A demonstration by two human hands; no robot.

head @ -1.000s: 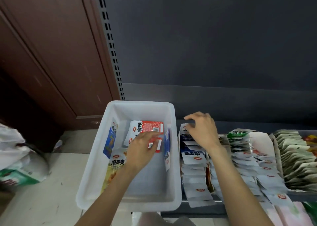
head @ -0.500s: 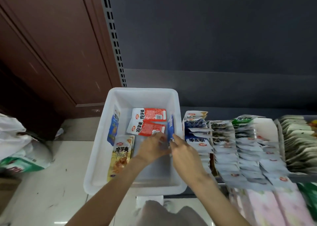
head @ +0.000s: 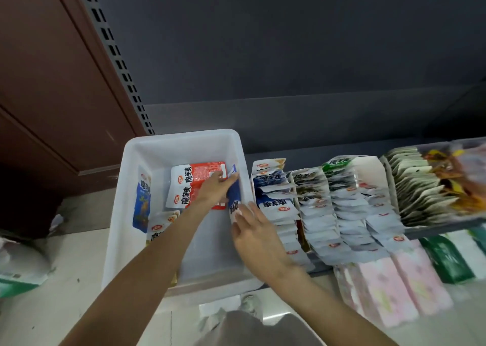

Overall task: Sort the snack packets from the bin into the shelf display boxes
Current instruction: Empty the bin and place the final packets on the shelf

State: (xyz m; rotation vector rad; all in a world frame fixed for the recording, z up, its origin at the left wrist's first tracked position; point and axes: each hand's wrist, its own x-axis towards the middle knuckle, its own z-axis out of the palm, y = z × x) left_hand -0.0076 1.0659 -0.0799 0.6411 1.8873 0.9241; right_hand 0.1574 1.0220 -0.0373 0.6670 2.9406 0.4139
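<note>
White bin (head: 181, 145) is the landmark; all places are given rel. to it.

Left hand (head: 213, 189) is inside the bin, near its right wall. Its fingers touch the blue packet (head: 234, 195), which stands on edge against that wall; whether they pinch it or only press on it, I cannot tell. Right hand (head: 253, 227) is over the bin's right rim, fingers straight and a little spread, the fingertips touching the lower white end of the same blue packet.

Also in the bin: two red-and-white packets (head: 196, 185) lie flat at the far middle, partly under the left hand. A second blue packet (head: 142, 201) leans on the left wall. A yellowish packet (head: 160, 227) lies on the bottom near the left wall, partly hidden by the left forearm.

Just right of the bin, on the shelf, is the first display box (head: 273, 195) w/ blue-white packets in a row. Further right come more boxes (head: 349, 201) w/ grey-white packets, then a box of pale green-white packets (head: 420, 188). Below the shelf, right of the bin, are pink packs (head: 394, 282).
</note>
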